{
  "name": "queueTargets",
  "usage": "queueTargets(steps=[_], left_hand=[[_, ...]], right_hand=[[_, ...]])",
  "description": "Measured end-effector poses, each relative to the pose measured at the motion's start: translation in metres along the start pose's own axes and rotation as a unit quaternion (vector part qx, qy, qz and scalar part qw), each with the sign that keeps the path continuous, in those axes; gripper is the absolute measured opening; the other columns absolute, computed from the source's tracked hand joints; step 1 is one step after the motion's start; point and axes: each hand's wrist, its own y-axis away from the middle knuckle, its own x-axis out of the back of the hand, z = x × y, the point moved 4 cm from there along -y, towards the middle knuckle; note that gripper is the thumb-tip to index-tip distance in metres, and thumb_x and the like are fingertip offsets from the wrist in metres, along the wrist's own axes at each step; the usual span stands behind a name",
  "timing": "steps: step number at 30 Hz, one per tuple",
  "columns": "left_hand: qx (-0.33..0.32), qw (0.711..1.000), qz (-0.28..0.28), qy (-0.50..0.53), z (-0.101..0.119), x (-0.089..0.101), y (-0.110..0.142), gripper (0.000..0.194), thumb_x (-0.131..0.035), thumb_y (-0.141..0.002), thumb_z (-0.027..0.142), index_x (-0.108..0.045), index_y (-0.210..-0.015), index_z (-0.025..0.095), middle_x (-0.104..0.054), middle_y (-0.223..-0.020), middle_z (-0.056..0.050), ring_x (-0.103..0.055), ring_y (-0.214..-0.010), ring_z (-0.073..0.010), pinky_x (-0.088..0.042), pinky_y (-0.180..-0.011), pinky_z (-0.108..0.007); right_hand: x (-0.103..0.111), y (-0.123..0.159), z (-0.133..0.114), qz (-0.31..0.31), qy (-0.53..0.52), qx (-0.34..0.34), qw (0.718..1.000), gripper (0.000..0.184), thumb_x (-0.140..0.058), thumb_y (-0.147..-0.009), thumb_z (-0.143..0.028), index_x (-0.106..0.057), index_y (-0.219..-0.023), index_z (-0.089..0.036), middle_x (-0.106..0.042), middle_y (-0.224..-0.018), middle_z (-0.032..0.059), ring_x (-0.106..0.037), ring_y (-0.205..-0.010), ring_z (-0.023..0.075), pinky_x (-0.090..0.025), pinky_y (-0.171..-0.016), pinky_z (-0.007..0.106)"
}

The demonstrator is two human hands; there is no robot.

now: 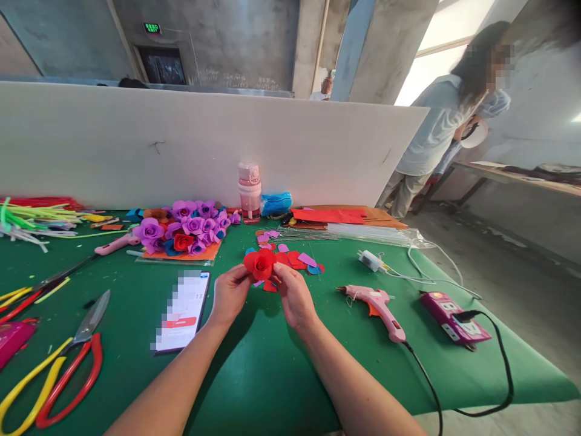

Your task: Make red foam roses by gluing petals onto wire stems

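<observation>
Between my two hands a red paper rose (262, 265) is held up over the green table, its petals spread around a curled centre. My left hand (232, 292) pinches its left side, and my right hand (293, 292) pinches the right side. Just behind the rose lie loose petal cutouts (296, 259) in red, purple and blue. A pile of finished purple, blue and red paper flowers (193, 227) sits on an orange sheet to the left. A pink glue gun (374, 306) rests on its side to the right of my right hand.
Scissors (88, 327) and a phone (181, 312) lie on the left of the green table (272, 375). A power strip (454, 318) with cables is at right. A pink bottle (250, 194) stands before the white board (195, 145). A person (436, 121) stands beyond the table's right side.
</observation>
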Motion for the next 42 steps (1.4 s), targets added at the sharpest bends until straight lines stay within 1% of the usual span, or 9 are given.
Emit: queueTargets(steps=[11, 16, 21, 23, 26, 28, 31, 36, 42], left_hand=[[-0.015, 1.000, -0.013, -0.002, 0.003, -0.001, 0.002, 0.015, -0.065, -0.073, 0.025, -0.076, -0.082, 0.021, -0.073, -0.082, -0.002, -0.065, -0.075, -0.0159, -0.051, -0.070, -0.025], [-0.039, 0.999, -0.020, -0.021, 0.003, -0.001, 0.002, 0.016, -0.063, -0.074, 0.022, -0.075, -0.084, 0.021, -0.073, -0.084, -0.002, -0.065, -0.077, -0.0155, -0.050, -0.071, -0.024], [-0.046, 0.998, -0.025, -0.035, 0.003, -0.001, 0.002, 0.015, -0.062, -0.075, 0.021, -0.075, -0.083, 0.021, -0.073, -0.084, -0.002, -0.064, -0.075, -0.0149, -0.049, -0.070, -0.024], [-0.024, 0.999, -0.019, -0.020, 0.003, -0.001, 0.002, 0.014, -0.064, -0.072, 0.022, -0.075, -0.080, 0.021, -0.072, -0.080, -0.002, -0.063, -0.073, -0.0148, -0.049, -0.069, -0.024], [0.059, 0.997, -0.007, 0.039, 0.001, -0.002, 0.002, 0.011, -0.068, -0.070, 0.026, -0.074, -0.075, 0.019, -0.069, -0.067, -0.002, -0.060, -0.062, -0.0133, -0.048, -0.063, -0.024], [0.128, 0.986, 0.007, 0.107, 0.001, -0.003, 0.002, 0.018, -0.073, -0.065, 0.032, -0.073, -0.073, 0.016, -0.067, -0.060, -0.001, -0.058, -0.056, -0.0123, -0.048, -0.060, -0.025], [0.194, 0.961, 0.023, 0.195, 0.004, -0.003, 0.002, 0.030, -0.081, -0.053, 0.034, -0.071, -0.071, 0.012, -0.067, -0.061, -0.003, -0.056, -0.054, -0.0113, -0.048, -0.057, -0.026], [0.219, 0.946, 0.017, 0.239, 0.014, -0.005, 0.004, 0.032, -0.084, -0.048, 0.032, -0.070, -0.069, 0.011, -0.067, -0.061, -0.003, -0.054, -0.052, -0.0093, -0.046, -0.054, -0.024], [0.203, 0.958, 0.020, 0.202, 0.015, -0.007, 0.006, 0.030, -0.082, -0.051, 0.034, -0.071, -0.068, 0.012, -0.064, -0.057, -0.001, -0.054, -0.051, -0.0097, -0.046, -0.055, -0.024]], right_hand=[[0.003, 0.000, -0.011, 0.008, 0.118, 0.065, 0.991, 0.029, -0.056, -0.082, -0.045, -0.071, -0.085, -0.021, -0.069, -0.086, 0.0029, -0.059, -0.084, 0.0179, -0.042, -0.082, 0.030], [0.006, -0.001, -0.016, 0.024, 0.166, 0.081, 0.982, 0.031, -0.057, -0.080, -0.047, -0.070, -0.075, -0.019, -0.065, -0.075, 0.0025, -0.054, -0.074, 0.0168, -0.041, -0.075, 0.030], [0.006, -0.002, -0.017, 0.027, 0.163, 0.074, 0.983, 0.031, -0.059, -0.077, -0.045, -0.067, -0.064, -0.018, -0.059, -0.062, -0.0011, -0.049, -0.065, 0.0137, -0.037, -0.066, 0.026], [0.007, -0.002, -0.017, 0.030, 0.156, 0.069, 0.985, 0.032, -0.059, -0.077, -0.047, -0.068, -0.064, -0.018, -0.059, -0.062, -0.0009, -0.049, -0.064, 0.0136, -0.037, -0.065, 0.026], [0.011, -0.004, -0.016, 0.050, 0.127, 0.049, 0.989, 0.036, -0.055, -0.079, -0.052, -0.072, -0.078, -0.020, -0.064, -0.072, 0.0007, -0.051, -0.067, 0.0140, -0.039, -0.067, 0.027], [0.014, -0.006, -0.013, 0.057, 0.097, 0.019, 0.993, 0.041, -0.051, -0.080, -0.055, -0.073, -0.089, -0.022, -0.067, -0.081, 0.0020, -0.052, -0.070, 0.0141, -0.041, -0.070, 0.027], [0.014, -0.008, -0.007, 0.042, 0.079, -0.012, 0.996, 0.038, -0.054, -0.079, -0.052, -0.074, -0.091, -0.022, -0.068, -0.086, 0.0030, -0.054, -0.072, 0.0139, -0.042, -0.072, 0.027], [0.006, -0.004, -0.003, 0.015, 0.089, -0.005, 0.996, 0.025, -0.063, -0.075, -0.040, -0.074, -0.089, -0.023, -0.069, -0.086, 0.0023, -0.057, -0.080, 0.0142, -0.042, -0.076, 0.026], [0.006, -0.004, -0.002, 0.036, 0.051, 0.016, 0.998, 0.021, -0.066, -0.073, -0.038, -0.073, -0.086, -0.023, -0.069, -0.080, 0.0003, -0.058, -0.075, 0.0125, -0.044, -0.075, 0.026]])
